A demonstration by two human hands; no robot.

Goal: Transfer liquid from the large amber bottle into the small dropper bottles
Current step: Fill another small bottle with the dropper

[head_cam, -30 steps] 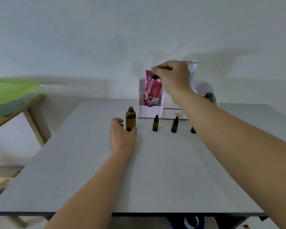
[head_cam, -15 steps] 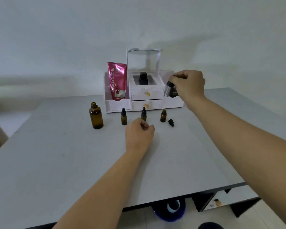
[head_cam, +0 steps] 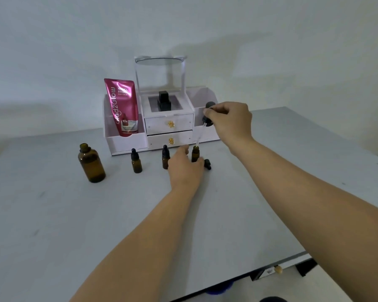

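Observation:
The large amber bottle (head_cam: 91, 163) stands uncapped at the left of the grey table (head_cam: 96, 225). Three small amber dropper bottles stand in a row to its right: the left one (head_cam: 136, 161) and the middle one (head_cam: 165, 156) wear black caps, the right one (head_cam: 195, 153) is uncapped. My left hand (head_cam: 184, 167) wraps the base of the right small bottle. My right hand (head_cam: 229, 123) pinches a black-bulbed glass dropper (head_cam: 202, 131), its tip just above that bottle's mouth. A small black cap (head_cam: 207, 164) lies beside it.
A white drawer organiser (head_cam: 168, 127) with a mirror stands behind the bottles, holding a pink tube (head_cam: 123, 107) and a black bottle (head_cam: 163, 101). The table's right and near edges drop off to the floor.
The view has shifted right and closer. My left hand moved from the large amber bottle to the right small bottle. My right hand brought the dropper down over that bottle's mouth.

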